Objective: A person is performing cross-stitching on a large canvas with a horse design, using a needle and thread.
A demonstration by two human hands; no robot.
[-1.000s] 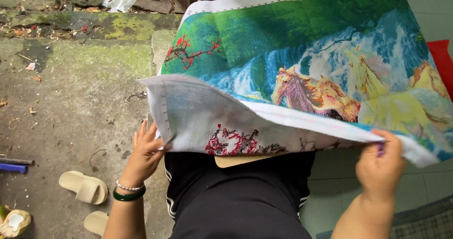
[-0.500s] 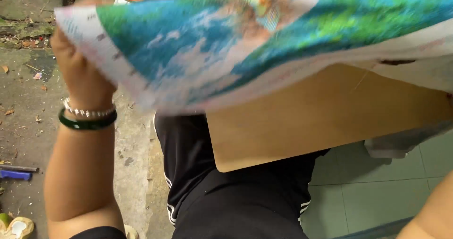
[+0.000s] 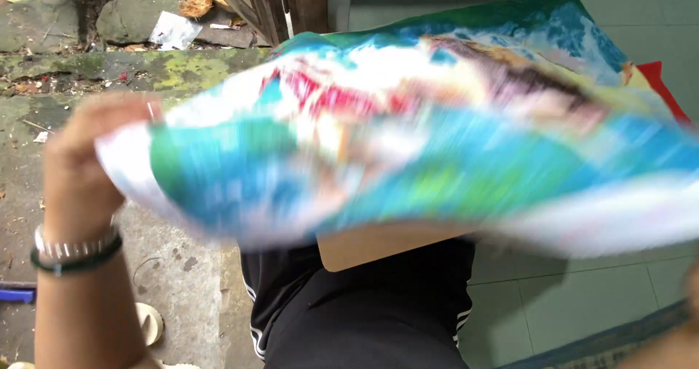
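A large colourful embroidered cloth (image 3: 437, 150) with blue, green and red picture areas and a white border spreads across the middle of the head view, blurred by motion. My left hand (image 3: 91, 165) grips its left edge, raised; a pearl bracelet and a dark green bangle sit on that wrist. My right hand (image 3: 688, 289) shows only as a blurred sliver at the right edge, under the cloth's right end; its grip is hidden. A tan wooden board (image 3: 378, 245) lies under the cloth, on my lap in black shorts (image 3: 364, 318).
Rough concrete ground (image 3: 182, 267) with mossy stones lies to the left, a pale sandal (image 3: 149, 322) and a blue object (image 3: 16, 295) on it. Pale green floor tiles (image 3: 582, 296) lie to the right. A wooden post (image 3: 284, 5) stands behind.
The cloth has been swung and turned over the board since the first frame. My left hand moved from under the cloth's left side up to gripping its edge. The camera has shifted.
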